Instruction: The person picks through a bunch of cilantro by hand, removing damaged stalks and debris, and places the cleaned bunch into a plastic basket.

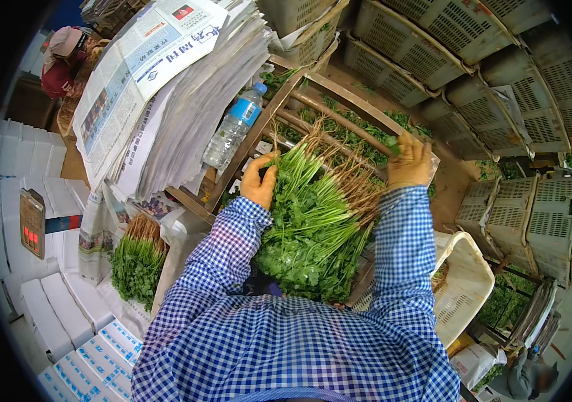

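Observation:
A large heap of coriander (313,228) lies in front of me, leaves toward my body and brown roots pointing away. My left hand (259,182) is at the heap's left edge, thumb and forefinger apart in a curve beside the stems. A thin root strand rises near its fingertip; whether it touches the hand I cannot tell. Out past the roots on the right, my right hand (409,162) is raised by the wooden frame (360,100), its fingers stretched out. A small green leaf shows beside those fingers, and I cannot make out whether they touch it.
Left of the frame stand a tall newspaper stack (192,100) and a water bottle (236,127). A tied coriander bunch (137,264) lies near a scale display (32,224). Plastic crates (413,40) rise at right; a pale basket (467,288) sits by my right arm. Another person (61,63) works far left.

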